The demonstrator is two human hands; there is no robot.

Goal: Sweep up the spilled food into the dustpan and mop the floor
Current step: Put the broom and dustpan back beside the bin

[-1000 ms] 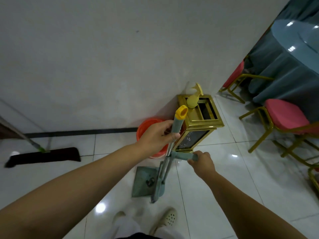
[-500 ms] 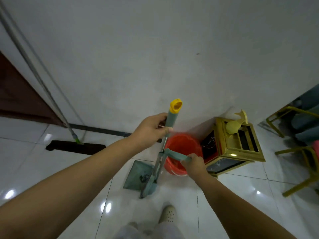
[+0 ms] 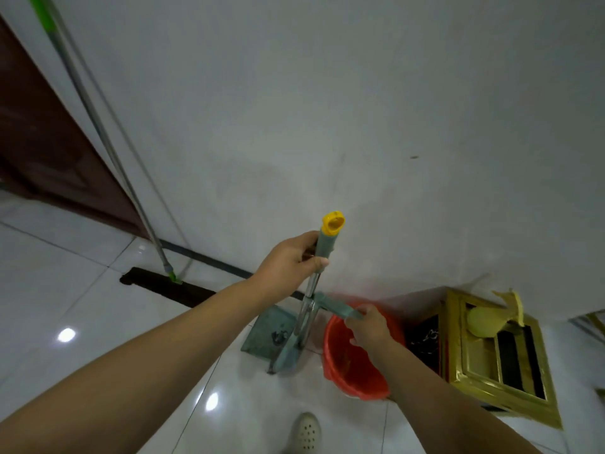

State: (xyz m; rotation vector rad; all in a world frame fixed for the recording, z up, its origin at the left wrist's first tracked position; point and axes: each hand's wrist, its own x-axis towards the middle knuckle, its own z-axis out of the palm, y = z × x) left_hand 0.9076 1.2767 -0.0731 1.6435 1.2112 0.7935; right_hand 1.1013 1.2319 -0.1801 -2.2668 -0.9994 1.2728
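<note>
A grey-green dustpan (image 3: pixel 265 329) stands on the white tiled floor close to the wall, with an upright metal pole topped by a yellow cap (image 3: pixel 333 221). My left hand (image 3: pixel 291 263) is closed around the pole's grip just under the cap. My right hand (image 3: pixel 368 326) grips a short teal handle (image 3: pixel 332 305) that juts sideways from the pole lower down. A flat mop leans on the wall at the left, its dark head (image 3: pixel 163 285) on the floor and its pole (image 3: pixel 98 126) running up and left. No spilled food shows.
A red bucket (image 3: pixel 353 371) sits right of the dustpan, under my right forearm. A golden box (image 3: pixel 491 358) with a yellow object on top stands further right. A dark brown door (image 3: pixel 42 142) is at the left. My shoe (image 3: pixel 304 432) shows at the bottom.
The view has swung left, so the bucket and golden box now sit further right and the chairs are gone. The dustpan stands nearer the wall. Both hands keep their grips.
</note>
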